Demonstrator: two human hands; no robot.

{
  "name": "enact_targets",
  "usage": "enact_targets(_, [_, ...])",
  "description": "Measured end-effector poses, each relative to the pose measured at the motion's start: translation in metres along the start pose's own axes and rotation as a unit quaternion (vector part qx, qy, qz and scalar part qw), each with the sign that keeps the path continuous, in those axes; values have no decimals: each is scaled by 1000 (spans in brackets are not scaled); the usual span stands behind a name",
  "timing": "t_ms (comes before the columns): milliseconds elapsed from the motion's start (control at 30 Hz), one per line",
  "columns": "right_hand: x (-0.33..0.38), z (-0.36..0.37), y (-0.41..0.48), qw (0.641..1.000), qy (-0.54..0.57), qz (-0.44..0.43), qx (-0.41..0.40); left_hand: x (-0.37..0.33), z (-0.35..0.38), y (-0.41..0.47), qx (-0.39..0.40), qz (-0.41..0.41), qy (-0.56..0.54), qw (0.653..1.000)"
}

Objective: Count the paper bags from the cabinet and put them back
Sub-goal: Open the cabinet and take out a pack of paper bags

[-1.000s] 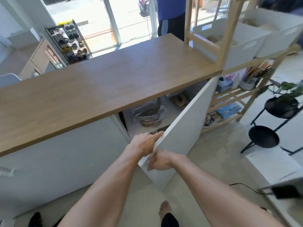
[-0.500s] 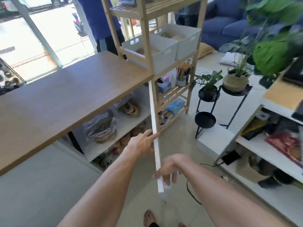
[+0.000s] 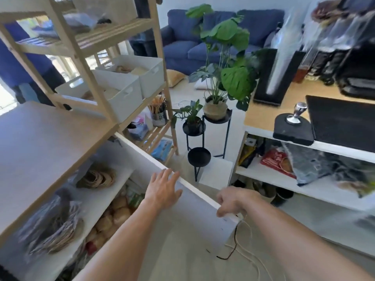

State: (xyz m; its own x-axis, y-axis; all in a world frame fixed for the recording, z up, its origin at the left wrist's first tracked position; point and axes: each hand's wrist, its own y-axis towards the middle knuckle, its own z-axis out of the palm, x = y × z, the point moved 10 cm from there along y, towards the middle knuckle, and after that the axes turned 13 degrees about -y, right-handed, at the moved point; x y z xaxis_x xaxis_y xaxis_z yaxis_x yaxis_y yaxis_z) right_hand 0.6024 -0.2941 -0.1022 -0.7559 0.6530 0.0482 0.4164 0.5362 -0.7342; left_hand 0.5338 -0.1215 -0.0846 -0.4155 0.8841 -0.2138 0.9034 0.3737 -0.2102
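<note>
Paper bags appear to sit on the lower shelf inside the cabinet, left of the open door; blur leaves that uncertain. Best to swing the door fully wide before reaching in. The left hand lies flat and open on the door's face; the right hand curls over its top edge, gripping it.
</note>
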Motion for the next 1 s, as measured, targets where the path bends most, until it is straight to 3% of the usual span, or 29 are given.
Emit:
enact_targets(233, [-42, -18, 2, 980, 95, 120, -125, -17, -6, 36, 34, 80, 14, 996])
enact_targets(433, [-49, -25, 6, 962, 48, 193, -188, -25, 4, 66, 90, 122, 56, 987])
enact_targets(633, [-56, -37, 23, 950, 59, 222, -210, -29, 8, 92, 104, 108, 58, 987])
enact_targets(1000, [-90, -105, 50, 937, 15, 227, -266, -33, -11, 115, 59, 80, 8, 995])
